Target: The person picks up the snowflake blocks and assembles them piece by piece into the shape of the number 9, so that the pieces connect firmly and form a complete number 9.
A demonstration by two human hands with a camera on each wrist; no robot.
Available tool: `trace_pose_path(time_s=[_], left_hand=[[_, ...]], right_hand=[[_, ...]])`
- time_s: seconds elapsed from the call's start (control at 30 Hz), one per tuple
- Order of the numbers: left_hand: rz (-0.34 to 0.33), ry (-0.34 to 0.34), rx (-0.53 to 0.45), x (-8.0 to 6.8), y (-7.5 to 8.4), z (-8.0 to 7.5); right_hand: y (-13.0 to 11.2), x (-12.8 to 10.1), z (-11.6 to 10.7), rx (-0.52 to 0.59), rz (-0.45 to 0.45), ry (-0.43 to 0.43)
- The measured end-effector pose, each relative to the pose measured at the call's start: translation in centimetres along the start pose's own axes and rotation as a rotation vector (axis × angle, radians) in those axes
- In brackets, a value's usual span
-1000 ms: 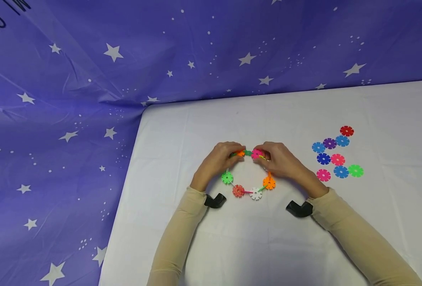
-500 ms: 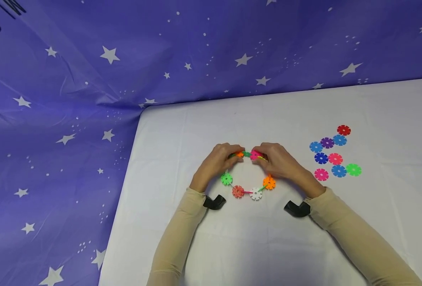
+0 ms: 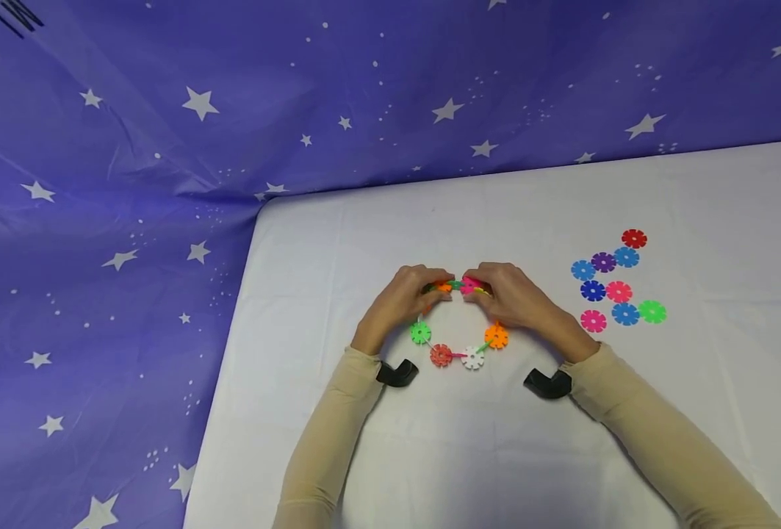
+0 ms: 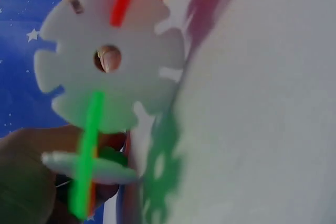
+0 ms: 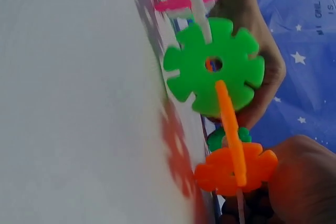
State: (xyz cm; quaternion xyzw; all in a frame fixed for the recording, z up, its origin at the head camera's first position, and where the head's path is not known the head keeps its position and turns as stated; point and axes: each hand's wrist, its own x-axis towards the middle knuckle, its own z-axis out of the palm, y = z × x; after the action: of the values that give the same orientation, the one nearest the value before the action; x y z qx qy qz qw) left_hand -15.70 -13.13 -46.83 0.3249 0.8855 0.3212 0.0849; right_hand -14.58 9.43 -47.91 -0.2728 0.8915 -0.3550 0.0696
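Note:
A ring of slotted plastic discs, joined edge to edge, hangs from both hands. At its far side my left hand (image 3: 402, 297) pinches an orange disc (image 3: 444, 286). My right hand (image 3: 510, 295) pinches a pink disc (image 3: 470, 284), and a green disc (image 3: 455, 285) bridges the two. Along the near side run a light green disc (image 3: 420, 333), a red disc (image 3: 441, 355), a white disc (image 3: 472, 358) and another orange disc (image 3: 496, 336). Edge-on discs link them. The white disc (image 4: 142, 66) fills the left wrist view. The fingers cover parts of the ring's sides.
Several loose discs lie right of the hands, among them a dark red disc (image 3: 634, 239), a purple disc (image 3: 604, 262) and a bright green disc (image 3: 652, 312). The white-covered table (image 3: 311, 294) ends at a blue star-printed cloth (image 3: 364, 88) behind and left.
My right hand has drawn slightly left, so the fingertips of both hands stand closer together. Both grips on the ring are kept. The head view has shifted a little.

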Motion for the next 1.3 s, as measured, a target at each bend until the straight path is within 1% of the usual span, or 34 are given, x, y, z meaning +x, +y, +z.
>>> trace_pose_path(time_s=[0.07,0.13,0.27,0.37,0.43,0.5,0.57,0.63,0.67,0.73,0.8,0.87,0.9,0.97,1.03,1.1,1.13,1.2,1.3], left_hand=[[-0.007,-0.001,-0.022,0.0,0.1,-0.1],[-0.010,0.001,-0.023,0.0,0.3,0.0],[-0.026,0.020,0.027,0.1,0.6,0.1],[-0.053,0.020,0.061,0.0,0.8,-0.2],[-0.090,0.015,0.081,-0.2,0.9,-0.6],[-0.157,0.000,0.093,-0.6,1.0,-1.3],[-0.230,-0.034,0.094,-1.0,0.9,-1.9],[-0.269,-0.077,0.066,-1.2,0.7,-2.3],[-0.269,-0.097,0.043,-1.2,0.5,-2.4],[-0.237,-0.114,-0.006,-1.0,0.2,-2.2],[-0.187,-0.093,-0.043,-0.8,-0.1,-1.9],[-0.156,-0.057,-0.043,-0.7,-0.2,-1.6],[-0.164,-0.041,-0.034,-0.7,-0.2,-1.6],[-0.209,-0.030,-0.019,-1.0,0.0,-1.7],[-0.266,-0.067,-0.011,-1.3,0.2,-2.0],[-0.295,-0.115,-0.023,-1.5,0.5,-2.3],[-0.288,-0.132,-0.035,-1.6,0.5,-2.5],[-0.239,-0.141,-0.053,-1.4,0.5,-2.5],[-0.138,-0.074,-0.064,-1.0,0.4,-2.3]], right_hand=[[-0.1,-0.1,-0.1,0.009,0.016,-0.008],[-0.1,-0.2,-0.3,0.009,0.031,-0.013],[-0.3,-0.3,-0.5,-0.028,0.046,-0.010],[-0.4,-0.5,-0.7,-0.054,0.072,-0.006],[-0.5,-0.6,-0.7,-0.073,0.102,0.001],[-0.7,-0.8,-0.8,-0.106,0.134,0.016],[-0.8,-1.0,-0.8,-0.146,0.164,0.034],[-1.0,-1.2,-0.9,-0.189,0.187,0.042],[-1.0,-1.3,-0.9,-0.206,0.199,0.042],[-1.2,-1.5,-1.0,-0.232,0.220,0.034],[-1.2,-1.7,-1.1,-0.238,0.246,0.030],[-1.1,-2.0,-1.1,-0.213,0.265,0.033],[-1.0,-2.1,-1.2,-0.192,0.265,0.037],[-0.8,-2.3,-1.2,-0.138,0.249,0.046],[-0.7,-2.4,-1.2,-0.092,0.210,0.055],[-0.6,-2.6,-1.2,-0.064,0.174,0.057],[-0.6,-2.6,-1.2,-0.056,0.159,0.057],[-0.6,-2.8,-1.4,-0.049,0.141,0.053],[-0.4,-3.2,-1.8,-0.019,0.144,0.019]])
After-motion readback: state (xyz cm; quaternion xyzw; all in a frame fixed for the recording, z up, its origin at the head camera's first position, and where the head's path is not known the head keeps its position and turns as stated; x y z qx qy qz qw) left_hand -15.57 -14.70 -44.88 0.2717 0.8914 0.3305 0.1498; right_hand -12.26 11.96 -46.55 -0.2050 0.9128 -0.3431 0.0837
